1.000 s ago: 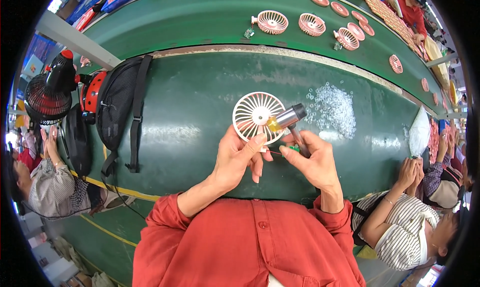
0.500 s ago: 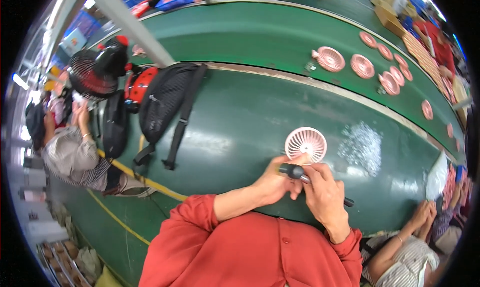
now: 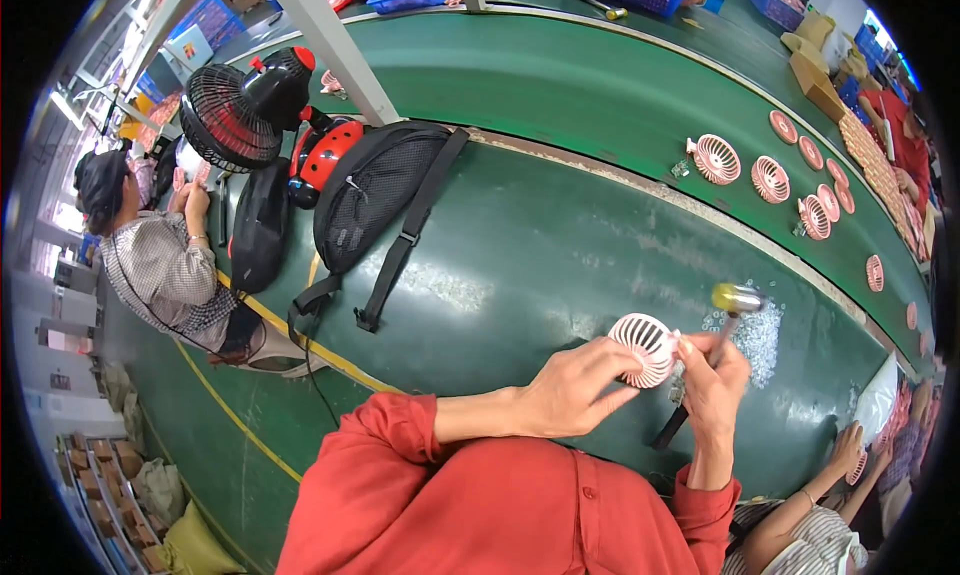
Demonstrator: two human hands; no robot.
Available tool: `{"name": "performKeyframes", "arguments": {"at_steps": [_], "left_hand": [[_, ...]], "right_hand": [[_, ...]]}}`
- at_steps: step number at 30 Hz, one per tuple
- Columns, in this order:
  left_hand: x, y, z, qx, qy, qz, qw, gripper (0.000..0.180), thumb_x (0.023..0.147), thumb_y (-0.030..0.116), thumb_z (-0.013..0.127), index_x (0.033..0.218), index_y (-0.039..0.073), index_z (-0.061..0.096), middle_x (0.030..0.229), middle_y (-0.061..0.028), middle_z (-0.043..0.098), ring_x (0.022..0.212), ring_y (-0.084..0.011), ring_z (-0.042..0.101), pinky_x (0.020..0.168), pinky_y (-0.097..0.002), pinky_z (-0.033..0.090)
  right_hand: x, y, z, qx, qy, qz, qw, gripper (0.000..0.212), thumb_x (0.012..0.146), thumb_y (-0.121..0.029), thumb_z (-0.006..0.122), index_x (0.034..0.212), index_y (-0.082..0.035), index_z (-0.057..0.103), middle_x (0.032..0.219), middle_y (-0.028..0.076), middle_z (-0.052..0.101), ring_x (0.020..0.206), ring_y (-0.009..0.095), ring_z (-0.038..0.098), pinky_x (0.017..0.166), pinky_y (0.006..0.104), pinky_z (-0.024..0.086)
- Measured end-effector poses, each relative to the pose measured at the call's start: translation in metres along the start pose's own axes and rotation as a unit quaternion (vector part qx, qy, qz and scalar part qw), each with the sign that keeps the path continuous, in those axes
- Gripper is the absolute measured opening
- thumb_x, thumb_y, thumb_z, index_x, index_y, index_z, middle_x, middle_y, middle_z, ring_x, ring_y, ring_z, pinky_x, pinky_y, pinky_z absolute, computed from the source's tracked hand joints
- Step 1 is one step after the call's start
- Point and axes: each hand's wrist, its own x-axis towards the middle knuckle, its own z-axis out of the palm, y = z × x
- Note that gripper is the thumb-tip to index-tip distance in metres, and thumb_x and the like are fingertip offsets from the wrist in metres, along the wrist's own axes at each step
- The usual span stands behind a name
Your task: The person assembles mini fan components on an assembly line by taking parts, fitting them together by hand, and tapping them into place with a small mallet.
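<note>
My left hand [image 3: 582,387] grips the near left edge of a pale pink slatted fan housing [image 3: 645,347], round and bowl-shaped, held tilted just over the green table. In my right hand [image 3: 718,380] is a small hammer [image 3: 738,298]. Its yellow-faced head points away from me, and the black grip end sticks out below the palm. The thumb and forefinger of that same hand also pinch the housing's short neck. Beside the hammer head lies a heap of small clear pieces [image 3: 762,347], partly hidden behind the tool.
Several pink housings [image 3: 770,179] and rings sit on the green conveyor belt [image 3: 560,105] beyond the table. To the left are a black waist bag [image 3: 385,190], a red-and-black fan [image 3: 235,115] and a co-worker [image 3: 165,265]. Another person [image 3: 800,535] works at the right.
The hammer has swung from lying across my hands to pointing away in my right hand. The housing has been tilted and both hands now hold it. The whole view has shifted.
</note>
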Motion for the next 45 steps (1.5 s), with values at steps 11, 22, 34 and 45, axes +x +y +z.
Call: {"name": "performKeyframes", "arguments": {"at_steps": [11, 22, 34, 45], "left_hand": [[0.000, -0.026, 0.006, 0.263, -0.110, 0.074, 0.956, 0.032, 0.082, 0.015, 0.060, 0.111, 0.002, 0.065, 0.114, -0.0109, 0.059, 0.107, -0.0265, 0.056, 0.096, -0.0430, 0.042], [0.002, -0.033, 0.011, 0.254, -0.103, 0.092, 0.957, 0.033, 0.079, 0.010, 0.068, 0.110, 0.000, 0.066, 0.112, -0.0100, 0.060, 0.106, -0.0256, 0.057, 0.093, -0.0423, 0.045], [0.002, -0.024, -0.007, 0.199, -0.064, 0.059, 0.976, 0.032, 0.071, 0.006, 0.076, 0.101, 0.006, 0.064, 0.098, -0.0047, 0.062, 0.085, -0.0243, 0.059, 0.072, -0.0365, 0.042], [0.014, -0.018, -0.015, 0.242, -0.112, -0.028, 0.963, 0.057, 0.069, 0.024, 0.081, 0.117, 0.002, 0.058, 0.115, -0.0135, 0.056, 0.097, -0.0321, 0.055, 0.077, -0.0417, 0.042]], "right_hand": [[0.021, 0.026, -0.006, -0.430, -0.010, -0.038, 0.902, 0.029, 0.086, -0.022, 0.072, 0.089, 0.006, 0.067, 0.084, 0.025, 0.064, 0.075, 0.038, 0.064, 0.065, 0.0446, 0.046], [-0.029, 0.036, -0.006, -0.438, 0.037, -0.286, 0.851, 0.023, 0.092, -0.005, 0.063, 0.114, 0.001, 0.061, 0.083, 0.020, 0.063, 0.065, 0.037, 0.060, 0.057, 0.0430, 0.048], [0.029, 0.045, -0.033, -0.406, 0.105, -0.079, 0.905, 0.017, 0.088, -0.012, 0.066, 0.097, 0.003, 0.063, 0.080, 0.020, 0.061, 0.069, 0.035, 0.060, 0.063, 0.0428, 0.045], [0.030, 0.042, -0.025, -0.474, 0.091, -0.110, 0.869, 0.015, 0.090, -0.011, 0.063, 0.092, 0.004, 0.058, 0.084, 0.022, 0.060, 0.075, 0.043, 0.059, 0.065, 0.0480, 0.046]]}}
